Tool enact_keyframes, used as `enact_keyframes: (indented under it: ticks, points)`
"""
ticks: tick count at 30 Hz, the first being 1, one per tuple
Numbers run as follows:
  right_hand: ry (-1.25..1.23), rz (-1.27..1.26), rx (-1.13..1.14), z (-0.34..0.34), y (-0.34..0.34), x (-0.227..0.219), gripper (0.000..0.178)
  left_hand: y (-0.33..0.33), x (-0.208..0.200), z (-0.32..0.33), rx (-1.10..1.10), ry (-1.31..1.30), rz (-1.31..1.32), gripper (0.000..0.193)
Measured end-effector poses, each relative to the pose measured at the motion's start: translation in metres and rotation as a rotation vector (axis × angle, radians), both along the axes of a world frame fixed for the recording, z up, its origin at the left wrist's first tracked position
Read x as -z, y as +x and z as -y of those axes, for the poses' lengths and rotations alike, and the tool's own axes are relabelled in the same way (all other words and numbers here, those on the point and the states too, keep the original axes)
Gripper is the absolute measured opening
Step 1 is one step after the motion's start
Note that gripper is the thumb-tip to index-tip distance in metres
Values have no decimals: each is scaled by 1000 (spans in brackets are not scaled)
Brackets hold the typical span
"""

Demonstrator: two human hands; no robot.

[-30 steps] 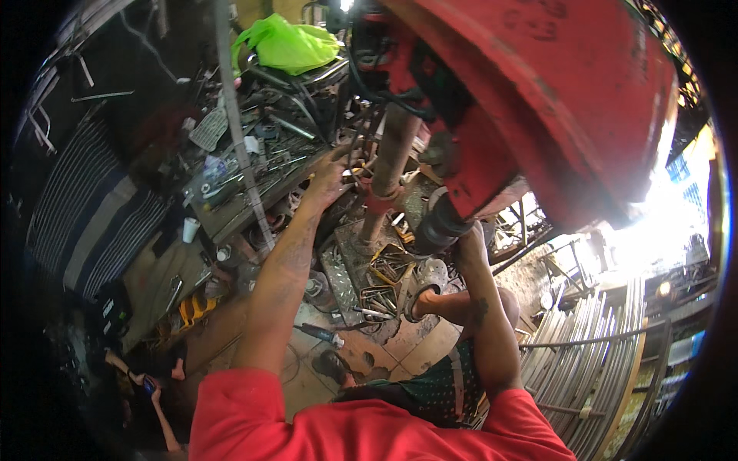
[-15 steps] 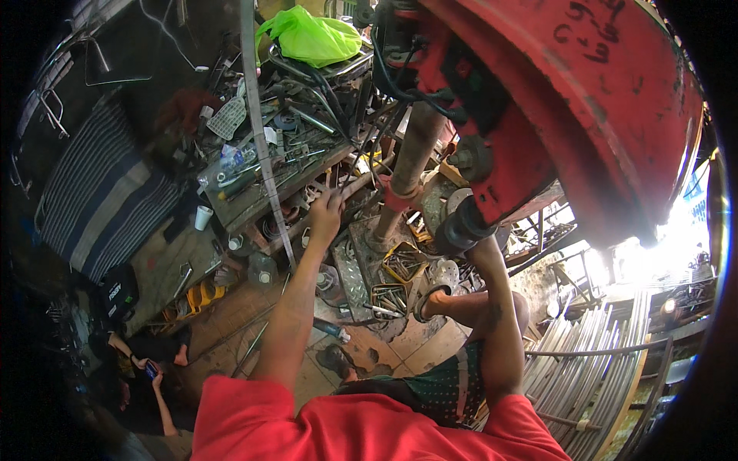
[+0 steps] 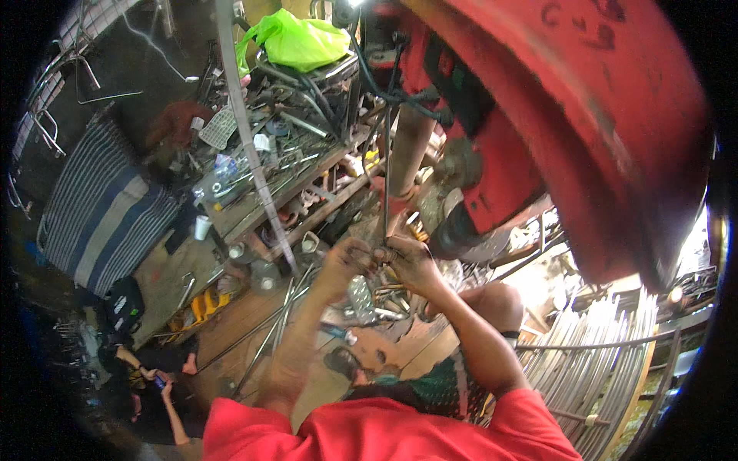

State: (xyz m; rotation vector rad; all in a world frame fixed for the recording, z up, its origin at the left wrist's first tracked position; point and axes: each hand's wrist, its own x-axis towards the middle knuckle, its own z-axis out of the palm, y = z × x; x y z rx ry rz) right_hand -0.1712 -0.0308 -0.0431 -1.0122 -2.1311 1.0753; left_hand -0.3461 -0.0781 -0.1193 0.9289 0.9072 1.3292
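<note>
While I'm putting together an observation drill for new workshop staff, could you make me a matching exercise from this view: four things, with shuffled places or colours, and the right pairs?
Things:
1. Left hand and right hand
2. Plastic bag
3. Cup
4. Largest group of metal bars

Places or colours:
A. White, toward the left of the picture
B. Side by side at the lower right
C. Close together near the middle
D. Bright green, near the top

Right pairs: 1-C, 2-D, 3-A, 4-B

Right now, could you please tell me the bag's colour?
The bag is lime green in the head view.
</note>
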Motion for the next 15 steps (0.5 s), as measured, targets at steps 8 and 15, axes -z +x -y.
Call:
enact_keyframes:
  ticks: [8,15]
  points:
    - [-186,113,76,3,21,22,28,-140,38,-195,-527,-82,-1548,38]
    - [597,872,-227,69,-10,-2,22,-149,38,-201,-466,-23,-1743,28]
